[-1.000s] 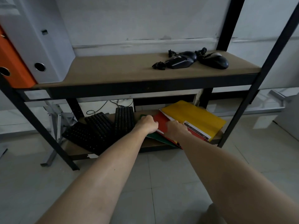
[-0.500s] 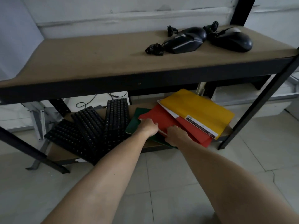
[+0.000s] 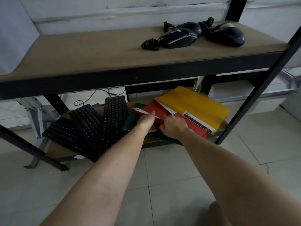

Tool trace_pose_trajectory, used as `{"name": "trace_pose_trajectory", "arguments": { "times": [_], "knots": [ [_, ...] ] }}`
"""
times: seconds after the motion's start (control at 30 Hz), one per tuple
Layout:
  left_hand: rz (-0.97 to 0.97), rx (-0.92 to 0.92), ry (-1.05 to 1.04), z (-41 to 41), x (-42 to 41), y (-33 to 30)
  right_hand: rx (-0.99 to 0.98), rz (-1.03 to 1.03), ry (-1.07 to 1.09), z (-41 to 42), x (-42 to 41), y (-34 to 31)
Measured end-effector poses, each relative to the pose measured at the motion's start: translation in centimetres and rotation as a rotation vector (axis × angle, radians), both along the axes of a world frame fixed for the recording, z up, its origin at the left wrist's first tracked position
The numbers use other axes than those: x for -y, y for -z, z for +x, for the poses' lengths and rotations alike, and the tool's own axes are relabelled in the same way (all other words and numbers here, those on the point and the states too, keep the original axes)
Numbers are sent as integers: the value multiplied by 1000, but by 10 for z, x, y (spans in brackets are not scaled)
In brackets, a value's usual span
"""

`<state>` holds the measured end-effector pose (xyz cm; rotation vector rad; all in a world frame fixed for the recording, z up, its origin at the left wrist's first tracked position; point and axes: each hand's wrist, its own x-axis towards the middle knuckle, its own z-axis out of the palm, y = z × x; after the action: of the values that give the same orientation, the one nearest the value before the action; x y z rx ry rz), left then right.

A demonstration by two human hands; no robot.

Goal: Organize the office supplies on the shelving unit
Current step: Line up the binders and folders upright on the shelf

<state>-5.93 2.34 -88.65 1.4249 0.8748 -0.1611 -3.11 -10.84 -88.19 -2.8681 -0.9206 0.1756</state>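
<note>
On the bottom shelf [image 3: 61, 150] lies a fanned pile of folders: a yellow folder [image 3: 195, 106] on top, a red folder [image 3: 156, 110] under it, a green folder [image 3: 130, 123] at the bottom. My left hand [image 3: 145, 122] grips the red folder's near left edge and lifts it a little. My right hand [image 3: 173, 127] holds the same folder's front edge just beside it. Three black keyboards [image 3: 91, 126] lie fanned out to the left of the folders.
The upper shelf [image 3: 81, 53] carries two black computer mice [image 3: 224, 35] with bundled cables at its right end. Black metal uprights [image 3: 259, 88] frame the unit. A white binder [image 3: 11, 38] stands at the far left. Pale floor tiles [image 3: 162, 176] lie in front.
The view has dropped closer to the shelves. Both hands have taken hold of the red folder's near edge, and its left corner has risen off the green folder.
</note>
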Motion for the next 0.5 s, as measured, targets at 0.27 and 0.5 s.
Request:
{"name": "trace_pose_trajectory", "arguments": {
  "times": [0.27, 0.5],
  "knots": [
    [-229, 121, -258, -16, 1, -14, -11, -5, -90, -20, -3, -21],
    [-286, 231, -378, -46, -10, -55, -16, -128, 2, -38, -11, -56]
  ]
}}
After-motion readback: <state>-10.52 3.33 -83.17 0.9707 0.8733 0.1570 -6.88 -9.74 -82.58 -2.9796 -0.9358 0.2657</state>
